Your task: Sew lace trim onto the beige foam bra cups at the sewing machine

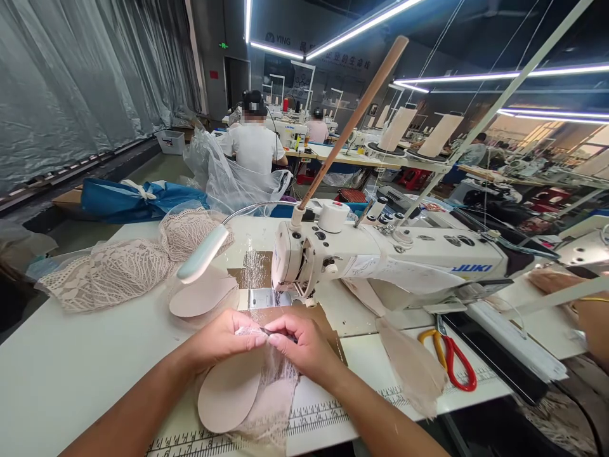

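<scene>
My left hand (223, 339) and my right hand (304, 343) meet in front of the sewing machine (380, 257), both pinching the top edge of a pale lace piece (276, 393). A beige foam cup (228, 397) lies under the lace, below my left hand. A small dark tool shows between my right fingers; I cannot make out what it is. The machine's needle area (304, 292) is just beyond my fingertips.
A pile of lace cups (118, 266) and a loose foam cup (202, 298) lie at the left. Red and yellow scissors (451, 358) rest at the right. A lamp (202, 257) bends over the table. Another person's arm (590, 311) is at the far right; workers sit behind.
</scene>
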Demonstrator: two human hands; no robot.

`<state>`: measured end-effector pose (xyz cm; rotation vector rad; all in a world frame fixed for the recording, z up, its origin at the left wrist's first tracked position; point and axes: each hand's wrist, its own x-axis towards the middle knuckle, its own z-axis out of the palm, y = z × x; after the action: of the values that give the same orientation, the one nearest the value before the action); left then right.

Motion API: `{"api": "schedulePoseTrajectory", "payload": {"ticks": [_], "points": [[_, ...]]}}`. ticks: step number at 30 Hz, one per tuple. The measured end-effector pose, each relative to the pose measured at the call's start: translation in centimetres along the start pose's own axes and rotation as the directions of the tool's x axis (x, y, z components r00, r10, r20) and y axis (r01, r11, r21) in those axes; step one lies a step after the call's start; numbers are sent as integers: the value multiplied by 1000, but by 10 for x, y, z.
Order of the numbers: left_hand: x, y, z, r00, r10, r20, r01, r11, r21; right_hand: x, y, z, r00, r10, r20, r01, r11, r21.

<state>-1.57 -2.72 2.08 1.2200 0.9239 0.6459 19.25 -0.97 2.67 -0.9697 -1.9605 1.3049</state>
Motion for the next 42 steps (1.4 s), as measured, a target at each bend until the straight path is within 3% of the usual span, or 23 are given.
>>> {"api": "schedulePoseTrajectory", "payload": {"ticks": [6, 14, 20, 23, 25, 28, 31, 34, 38, 42], "points": [[1, -1, 0, 999, 27, 37, -27, 1000, 5, -1, 6, -6, 996, 16, 83, -17, 1000, 11], [5, -4, 7, 998, -5, 64, 3, 999, 37, 0, -2, 2, 997, 58, 49, -52, 992, -112], [7, -6, 8, 999, 10, 43, -13, 997, 78, 4, 9, 3, 999, 45, -29, -42, 995, 87], [6, -3, 7, 999, 17, 52, -23, 991, 128, 5, 12, 5, 992, 118, 33, -122, 975, 188], [2, 1, 1, 997, -2, 75, -9, 987, 158, 5, 12, 4, 982, 166, 94, -175, 979, 105], [-8, 10, -14, 995, -47, 83, 20, 956, 291, 4, 13, -3, 975, 212, 72, -205, 975, -85], [-18, 18, -27, 997, -46, 62, 13, 893, 450, 2, 16, -13, 963, 244, 118, -230, 966, -119], [-20, 19, -30, 999, -8, 32, -9, 871, 491, 3, 18, -17, 960, 213, 181, -201, 976, -82], [-15, 12, -20, 999, 38, -22, -22, 872, 489, 7, 18, -8, 971, 196, 139, -200, 980, 14], [-14, 12, -7, 992, 101, -78, -56, 891, 450, 10, 16, 6, 989, 84, 119, -82, 996, -24]]}}
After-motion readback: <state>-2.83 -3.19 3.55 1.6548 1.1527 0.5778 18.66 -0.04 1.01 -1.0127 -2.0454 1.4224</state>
